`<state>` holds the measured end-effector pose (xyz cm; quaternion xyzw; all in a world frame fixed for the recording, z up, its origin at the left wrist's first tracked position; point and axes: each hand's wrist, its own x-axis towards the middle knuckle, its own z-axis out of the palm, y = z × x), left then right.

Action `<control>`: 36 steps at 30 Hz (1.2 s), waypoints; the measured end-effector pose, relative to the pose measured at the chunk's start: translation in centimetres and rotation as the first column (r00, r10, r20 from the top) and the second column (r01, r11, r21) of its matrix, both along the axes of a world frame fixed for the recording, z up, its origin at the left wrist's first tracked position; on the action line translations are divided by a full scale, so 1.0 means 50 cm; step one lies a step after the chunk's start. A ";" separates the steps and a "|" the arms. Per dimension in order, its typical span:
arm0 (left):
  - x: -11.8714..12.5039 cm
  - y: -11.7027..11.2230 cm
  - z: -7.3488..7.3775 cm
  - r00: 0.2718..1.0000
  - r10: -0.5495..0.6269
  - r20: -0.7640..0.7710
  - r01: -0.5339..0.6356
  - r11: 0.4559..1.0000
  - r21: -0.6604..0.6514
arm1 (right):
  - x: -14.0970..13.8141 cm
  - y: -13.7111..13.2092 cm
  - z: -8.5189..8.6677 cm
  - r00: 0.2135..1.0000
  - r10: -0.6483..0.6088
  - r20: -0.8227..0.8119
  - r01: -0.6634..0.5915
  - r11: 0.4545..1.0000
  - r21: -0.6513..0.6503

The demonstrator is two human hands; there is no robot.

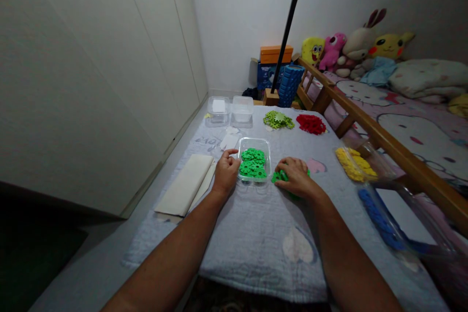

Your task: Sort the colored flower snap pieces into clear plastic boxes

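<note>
A clear plastic container (269, 156) stands in the middle of the cloth-covered table with green flower-shaped plastic pieces (253, 163) layered inside. My left hand (226, 171) is at its left wall, fingers curled against the rim and steadying it. To the right of the container, my right hand (293, 175) is bent over a small heap of loose green pieces (277, 177), fingers closed around some of them. The palm hides most of that heap.
Two clear containers (242, 107) stand at the back. Lime-green pieces (278, 120) and red pieces (310, 124) lie in piles. Boxes of yellow pieces (355, 165) and blue pieces (380, 219) line the right edge. Folded paper (186, 184) lies left, a wooden bed rail (387, 146) right.
</note>
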<state>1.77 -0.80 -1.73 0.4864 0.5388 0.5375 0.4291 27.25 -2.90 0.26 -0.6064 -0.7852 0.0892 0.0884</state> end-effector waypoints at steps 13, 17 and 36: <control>-0.002 0.001 -0.005 1.000 -0.005 0.002 0.005 1.000 0.003 | 0.014 0.020 -0.001 0.789 -0.139 -0.599 0.235 0.968 0.085; -0.001 0.001 -0.004 1.000 -0.013 0.000 0.013 1.000 -0.003 | -0.013 0.009 0.026 0.713 -0.099 -0.694 0.289 0.944 0.161; 0.000 -0.003 0.012 1.000 -0.012 0.020 0.012 1.000 -0.011 | 0.013 0.023 0.047 0.937 -0.106 -0.333 0.201 0.942 0.268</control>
